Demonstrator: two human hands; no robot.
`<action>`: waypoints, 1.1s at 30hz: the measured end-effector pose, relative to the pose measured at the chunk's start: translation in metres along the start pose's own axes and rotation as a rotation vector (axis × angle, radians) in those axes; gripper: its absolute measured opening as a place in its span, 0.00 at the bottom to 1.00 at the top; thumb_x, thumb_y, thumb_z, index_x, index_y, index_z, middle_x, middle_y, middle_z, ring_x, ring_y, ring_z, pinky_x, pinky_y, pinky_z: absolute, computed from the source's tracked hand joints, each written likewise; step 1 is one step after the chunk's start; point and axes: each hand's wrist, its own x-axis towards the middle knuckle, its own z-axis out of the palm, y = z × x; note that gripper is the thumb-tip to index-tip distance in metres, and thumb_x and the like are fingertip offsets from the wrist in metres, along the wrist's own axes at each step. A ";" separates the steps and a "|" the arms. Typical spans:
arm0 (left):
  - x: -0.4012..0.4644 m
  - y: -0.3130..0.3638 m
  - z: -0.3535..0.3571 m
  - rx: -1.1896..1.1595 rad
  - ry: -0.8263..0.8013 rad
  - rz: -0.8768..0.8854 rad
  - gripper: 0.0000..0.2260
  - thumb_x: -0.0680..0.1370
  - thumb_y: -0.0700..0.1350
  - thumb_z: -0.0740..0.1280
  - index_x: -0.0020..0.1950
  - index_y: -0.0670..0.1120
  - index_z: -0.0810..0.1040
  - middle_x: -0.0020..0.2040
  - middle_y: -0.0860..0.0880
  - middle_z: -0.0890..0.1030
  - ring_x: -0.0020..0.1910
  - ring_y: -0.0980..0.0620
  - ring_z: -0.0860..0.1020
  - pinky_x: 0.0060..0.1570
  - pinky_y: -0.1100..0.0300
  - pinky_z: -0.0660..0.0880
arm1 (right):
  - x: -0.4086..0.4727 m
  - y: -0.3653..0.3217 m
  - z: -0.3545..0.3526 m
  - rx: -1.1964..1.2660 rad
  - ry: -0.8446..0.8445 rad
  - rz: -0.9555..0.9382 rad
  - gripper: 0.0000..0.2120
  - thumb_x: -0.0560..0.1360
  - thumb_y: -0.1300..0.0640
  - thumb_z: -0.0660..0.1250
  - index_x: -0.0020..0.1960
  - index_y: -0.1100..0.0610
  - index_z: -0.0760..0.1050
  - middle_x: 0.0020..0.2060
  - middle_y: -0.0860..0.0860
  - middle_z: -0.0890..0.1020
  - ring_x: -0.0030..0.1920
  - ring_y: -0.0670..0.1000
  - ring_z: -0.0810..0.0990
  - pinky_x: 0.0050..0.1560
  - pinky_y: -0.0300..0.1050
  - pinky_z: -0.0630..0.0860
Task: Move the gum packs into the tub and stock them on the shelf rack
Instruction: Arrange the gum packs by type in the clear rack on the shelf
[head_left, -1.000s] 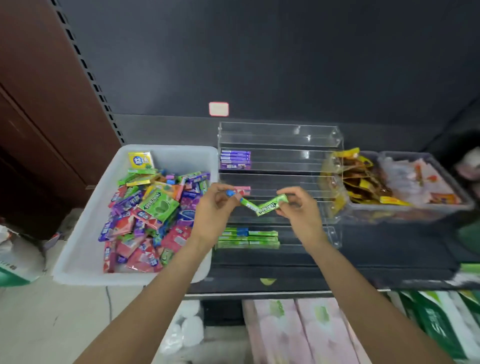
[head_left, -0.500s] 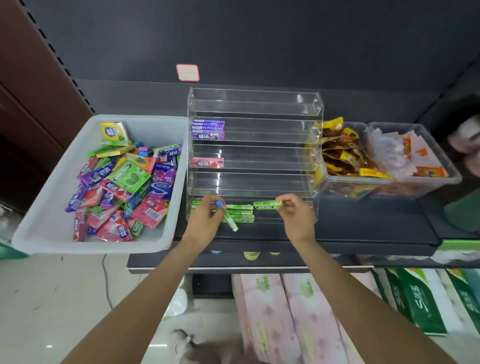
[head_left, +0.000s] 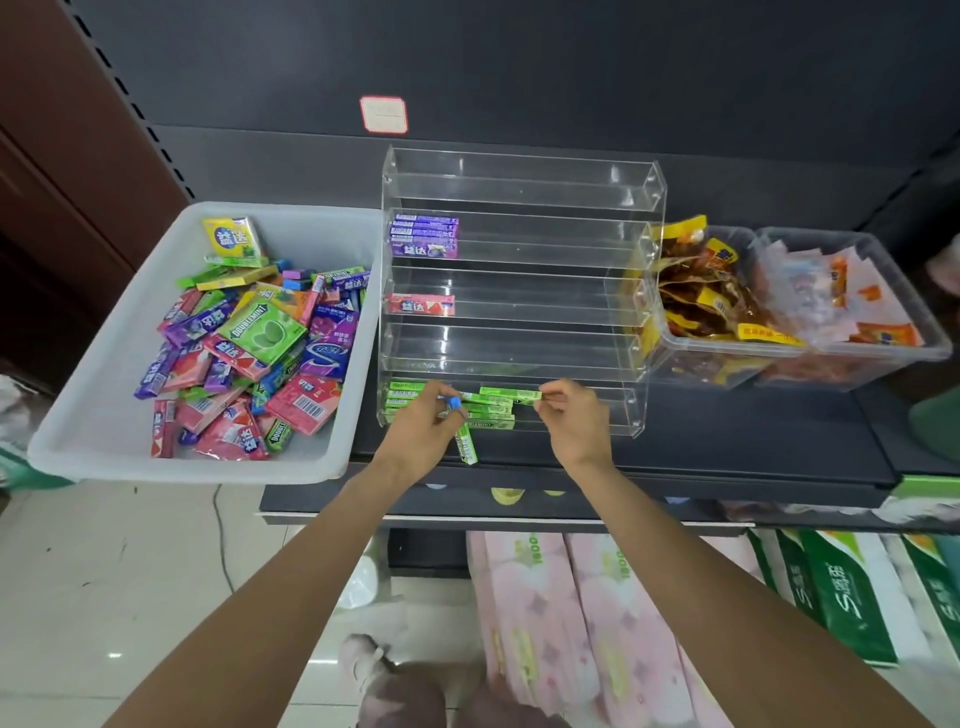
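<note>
Stocking green gum sticks on the bottom tier of the clear acrylic shelf rack (head_left: 519, 249).

The right hand (head_left: 574, 415) pinches a slim green gum pack (head_left: 511, 393) by its right end, long axis level along the tier's front edge, just above the stacked green packs (head_left: 488, 413); it needs lowering flat onto them. The left hand (head_left: 423, 423) grips another green stick (head_left: 466, 444) pointing down, perhaps with a blue-ended one. The white plastic tub (head_left: 93, 415) holds mixed packs.
</note>
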 end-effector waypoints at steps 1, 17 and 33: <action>0.001 -0.001 0.000 -0.019 0.006 -0.002 0.06 0.79 0.44 0.62 0.56 0.48 0.70 0.57 0.48 0.79 0.46 0.43 0.80 0.47 0.51 0.76 | 0.000 -0.001 0.001 0.001 -0.024 -0.003 0.11 0.75 0.64 0.67 0.57 0.63 0.77 0.53 0.56 0.82 0.54 0.51 0.81 0.54 0.34 0.71; -0.001 -0.002 -0.005 -0.479 0.131 -0.074 0.03 0.79 0.40 0.63 0.52 0.43 0.72 0.54 0.42 0.79 0.48 0.50 0.80 0.50 0.63 0.77 | 0.002 -0.018 0.011 -0.117 -0.272 -0.108 0.16 0.77 0.61 0.65 0.64 0.61 0.74 0.59 0.56 0.78 0.59 0.53 0.78 0.62 0.45 0.73; -0.007 0.034 0.013 -0.501 0.032 0.113 0.12 0.76 0.35 0.66 0.58 0.45 0.77 0.55 0.52 0.82 0.54 0.56 0.78 0.56 0.60 0.75 | -0.003 -0.019 -0.033 0.430 -0.300 0.086 0.09 0.75 0.67 0.65 0.54 0.61 0.77 0.42 0.54 0.81 0.42 0.49 0.82 0.45 0.37 0.80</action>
